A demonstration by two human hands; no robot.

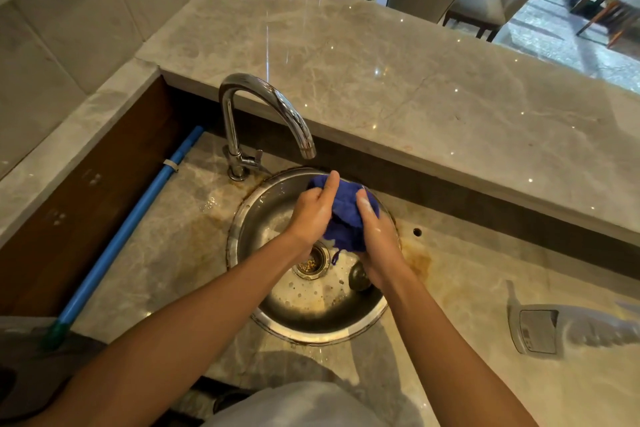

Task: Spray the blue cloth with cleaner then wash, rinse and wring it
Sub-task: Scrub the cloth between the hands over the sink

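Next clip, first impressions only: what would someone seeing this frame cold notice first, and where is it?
Dead centre, the left hand and right hand bunch a soapy blue cloth over the round steel sink. Directly above arches a chrome tap, with no water visibly running. A blue pole slants along the counter at left, and a grey spray bottle lies on the counter at right.

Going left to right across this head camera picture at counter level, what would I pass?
Blue pole → tap → left hand → blue cloth → right hand → small hole in the counter → grey spray bottle.
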